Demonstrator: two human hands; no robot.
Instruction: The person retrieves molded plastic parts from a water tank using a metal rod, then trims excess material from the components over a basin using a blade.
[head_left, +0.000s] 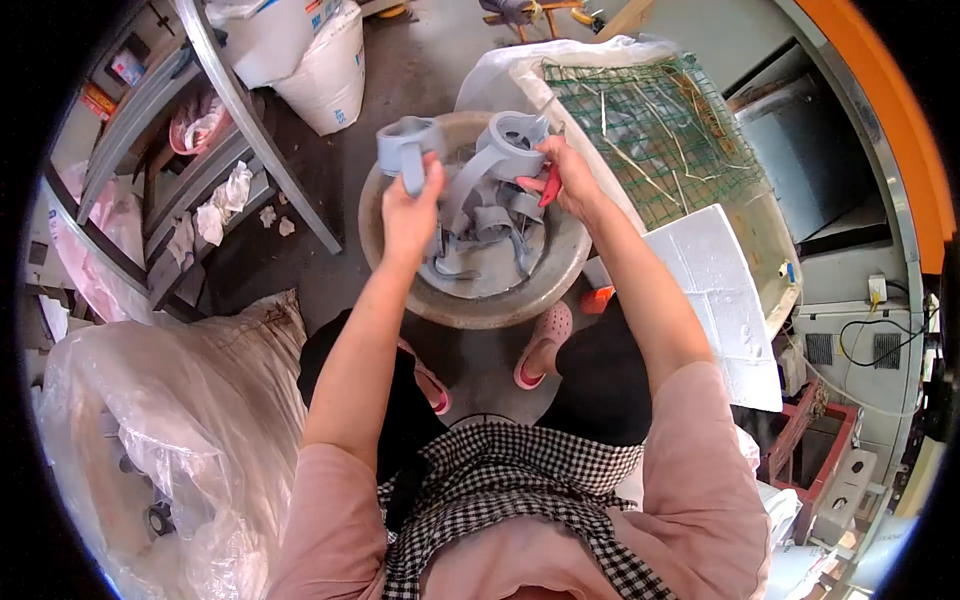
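My left hand [412,215] is closed on the handle of a grey plastic cup-shaped part [410,135], held over the left side of a round basin [440,313] and slightly blurred. On the right, my right hand [572,182] grips red-handled cutters [551,186]; most of the tool is covered by the fingers. Against those fingertips is a second grey part, a ring with a long curved handle [487,166]; whether the hand also holds it I cannot tell. Inside the basin lie several more grey plastic pieces [492,222], rings and curved handles among them.
A tub covered with green netting [650,130] stands right of the basin, with a white foam board [715,300] leaning by it. White sacks [325,75] and a metal rack [255,120] are at left. A plastic-covered bundle [190,430] lies nearer, lower left.
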